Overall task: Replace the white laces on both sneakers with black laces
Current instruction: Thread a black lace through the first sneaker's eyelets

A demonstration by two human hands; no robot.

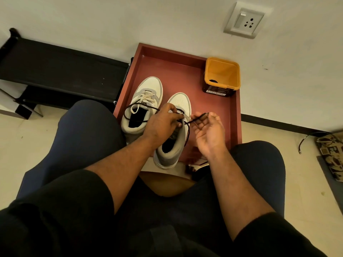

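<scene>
So right now the near sneaker sits toward the front of the red tray, heel hanging past the tray's front lip, and it's the one getting the black lace. The left hand is curled down over the eyelet area, fingertips pinching the lace where it goes into the shoe, though I can't see exactly which eyelet because the hand covers it. The right hand is palm up, fingers loosely curled, with the lace tip pinched near the fingertips. The far sneaker just beside it has its white lace in place, so my guess is we're less than halfway. What could go wrong: the long free loop of black lace drapes right over the far sneaker's opening, so a hard pull could snag it there or drag that shoe. Uneven pulling could also leave one end way too short, or yank the lace out of an eyelet entirely. The overhanging heel could tip off the lip if pressed. Room-wise, the right side of the tray is bare, the yellow tub sits well apart in the back corner, and both knees crowd the near side
</scene>
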